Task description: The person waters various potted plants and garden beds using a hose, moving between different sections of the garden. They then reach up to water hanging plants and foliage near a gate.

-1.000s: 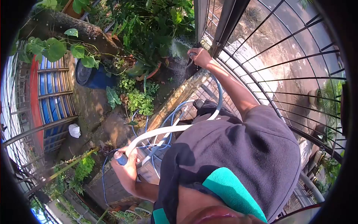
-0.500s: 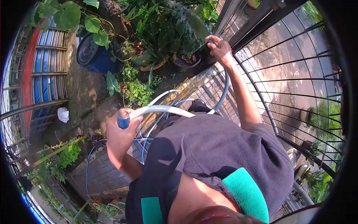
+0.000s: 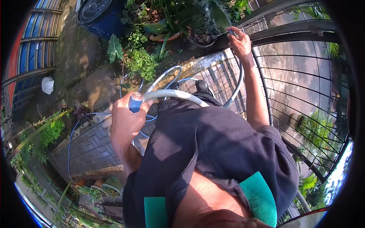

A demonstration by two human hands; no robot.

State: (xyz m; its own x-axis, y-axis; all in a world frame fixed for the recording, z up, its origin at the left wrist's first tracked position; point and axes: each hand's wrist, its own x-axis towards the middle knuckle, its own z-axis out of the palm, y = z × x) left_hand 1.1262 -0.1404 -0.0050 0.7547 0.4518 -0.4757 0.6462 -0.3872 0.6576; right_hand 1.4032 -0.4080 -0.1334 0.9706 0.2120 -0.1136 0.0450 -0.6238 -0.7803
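My right hand (image 3: 240,42) grips the end of a grey-blue garden hose (image 3: 242,78), fingers bent at its tip. A fan of water (image 3: 216,17) spreads from there over the potted plants. My left hand (image 3: 128,119) is closed around a short blue cylindrical handle (image 3: 135,103) with a worn brown end facing up. Whatever lies below that fist is hidden. From beside the left thumb, a thick pale hose-like arc (image 3: 176,93) curves to the front of my dark shirt, where its far end is hidden. Loose hose loops (image 3: 169,73) lie near my shoes.
A blue lidded drum (image 3: 99,19) stands at the upper left, with leafy plants (image 3: 140,62) beside it. A black metal fence (image 3: 300,72) runs along my right. A white bag (image 3: 48,85) lies left; clay pots (image 3: 99,185) line the lower left. The paving (image 3: 93,146) is brick.
The view has tilted, so plants and drum sit higher in the picture. My right hand has shifted up and right with the hose, water still flowing. My left hand keeps its hold.
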